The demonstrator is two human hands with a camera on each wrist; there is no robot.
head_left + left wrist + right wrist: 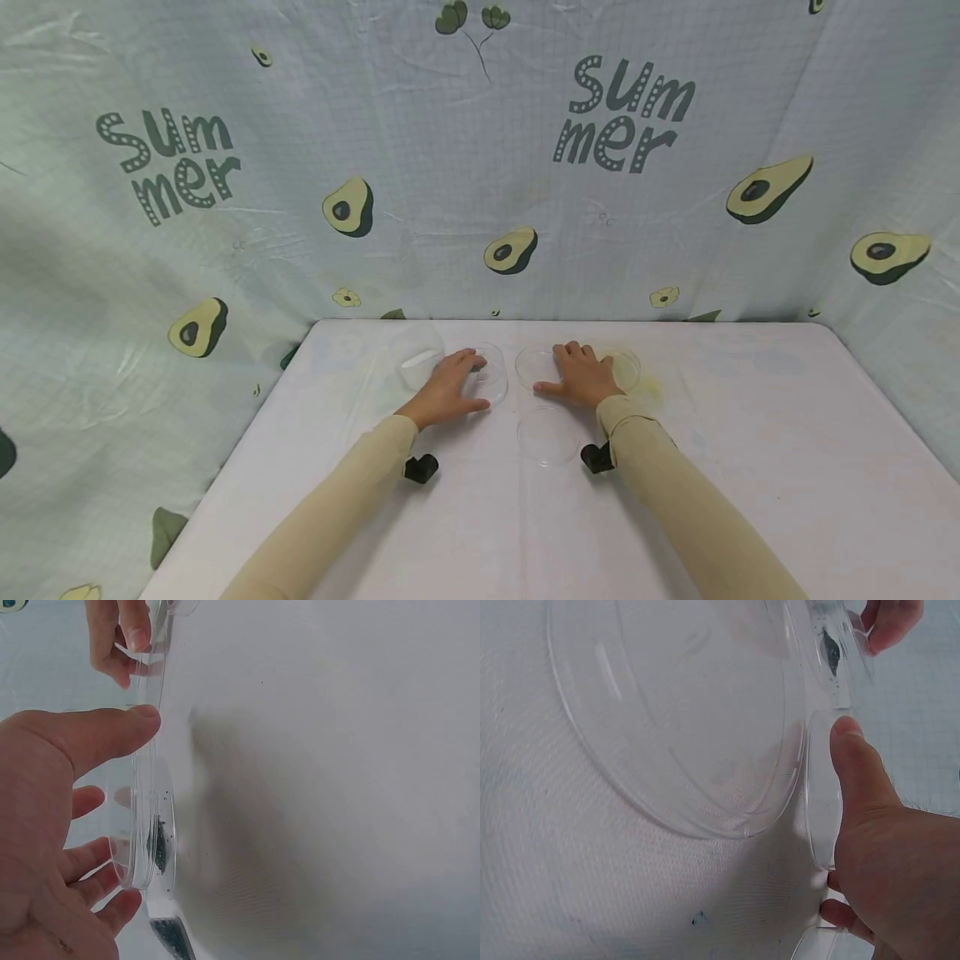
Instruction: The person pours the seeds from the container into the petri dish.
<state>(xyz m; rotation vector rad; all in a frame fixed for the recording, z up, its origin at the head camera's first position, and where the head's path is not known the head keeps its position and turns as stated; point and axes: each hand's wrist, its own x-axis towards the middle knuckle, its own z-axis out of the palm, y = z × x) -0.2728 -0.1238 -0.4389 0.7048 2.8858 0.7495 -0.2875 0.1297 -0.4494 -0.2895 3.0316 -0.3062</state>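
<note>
My left hand point(447, 392) spans a clear round petri dish point(491, 379), with the thumb at its near edge and the fingers curved round its far side. In the left wrist view, the thumb meets the rim of that clear dish point(142, 817). My right hand point(583, 375) holds another clear dish point(529, 369) by its right part, its thumb in front and fingers behind. Seen from the right wrist, the thumb lies against that dish point(823, 799). Nearer me lies a third clear dish point(547, 437), flat on the table.
Further clear dishes stand left of the left hand point(417, 362) and right of the right hand point(626, 371). They rest on a white-covered table point(750, 467). An avocado-print cloth point(420, 167) hangs behind it. Dark wrist mounts point(422, 468) sit under both sleeves.
</note>
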